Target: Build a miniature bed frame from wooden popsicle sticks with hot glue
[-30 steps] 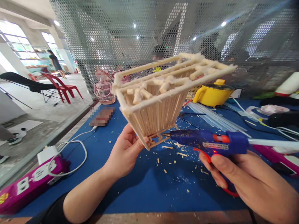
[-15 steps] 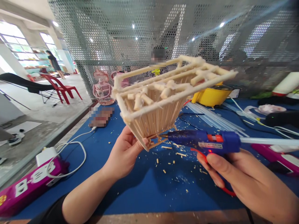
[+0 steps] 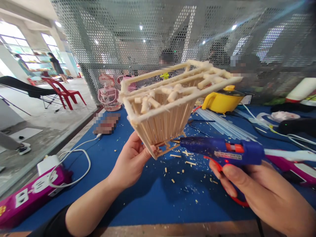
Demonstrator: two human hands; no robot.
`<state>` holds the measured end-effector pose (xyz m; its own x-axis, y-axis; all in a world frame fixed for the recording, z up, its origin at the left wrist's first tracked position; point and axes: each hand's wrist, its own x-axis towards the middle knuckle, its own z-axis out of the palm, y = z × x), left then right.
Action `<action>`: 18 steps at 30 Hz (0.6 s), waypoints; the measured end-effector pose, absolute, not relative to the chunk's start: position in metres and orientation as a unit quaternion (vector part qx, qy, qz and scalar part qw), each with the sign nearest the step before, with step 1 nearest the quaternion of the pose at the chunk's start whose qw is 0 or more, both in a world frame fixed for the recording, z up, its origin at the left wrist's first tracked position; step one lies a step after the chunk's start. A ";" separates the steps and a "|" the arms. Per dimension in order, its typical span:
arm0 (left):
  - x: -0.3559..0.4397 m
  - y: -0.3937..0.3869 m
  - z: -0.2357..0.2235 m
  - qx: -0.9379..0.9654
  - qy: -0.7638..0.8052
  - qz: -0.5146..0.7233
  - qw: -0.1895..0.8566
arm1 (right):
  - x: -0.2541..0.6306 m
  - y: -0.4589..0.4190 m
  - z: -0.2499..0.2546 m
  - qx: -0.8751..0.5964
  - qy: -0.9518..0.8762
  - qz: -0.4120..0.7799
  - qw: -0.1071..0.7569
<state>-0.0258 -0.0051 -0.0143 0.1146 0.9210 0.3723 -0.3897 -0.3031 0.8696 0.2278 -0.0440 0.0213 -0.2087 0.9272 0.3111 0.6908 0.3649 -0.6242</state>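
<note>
My left hand [image 3: 133, 161] pinches the lower near corner of a wooden stick model [image 3: 168, 120], holding it tilted above the table. Thick pale rods form its top frame, with short dowel pieces stuck between them. Thin sticks stand side by side as its wall. Wrapped in my right hand [image 3: 254, 187] is a blue glue gun [image 3: 222, 149] with a red trigger and a lit red light. Its metal nozzle points left, close to the model's lower edge; whether they touch I cannot tell. A clear glue stick [image 3: 288, 154] sticks out of its back end.
Bits of cut stick [image 3: 190, 163] litter the blue tabletop [image 3: 148, 204]. Clear glue sticks [image 3: 217, 123] and a yellow pot [image 3: 223, 101] lie behind. On the left are a purple power strip [image 3: 37, 194], a phone [image 3: 107, 123] and a pink bottle [image 3: 108, 93]. Perforated metal [image 3: 123, 39] stands at the back.
The glue gun has shifted slightly right, its nozzle drawn back a little from the model. The model's far end has swung slightly left. My left hand keeps its grip.
</note>
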 end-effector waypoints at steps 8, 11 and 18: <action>-0.029 0.000 -0.017 0.476 0.319 0.598 0.560 | 0.266 -0.007 0.032 -0.485 -0.770 -0.120 0.397; -0.030 0.002 -0.017 0.454 0.334 0.604 0.563 | 0.289 0.034 0.040 -0.554 -0.736 -0.202 0.332; -0.031 0.003 -0.017 0.441 0.328 0.606 0.575 | 0.296 0.078 0.002 -0.602 -0.773 -0.168 0.109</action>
<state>-0.0306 0.0025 -0.0170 0.0506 0.9863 0.1573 -0.4070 -0.1234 0.9050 0.2958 0.0783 0.0016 -0.2512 0.8941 0.3707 0.9673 0.2182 0.1291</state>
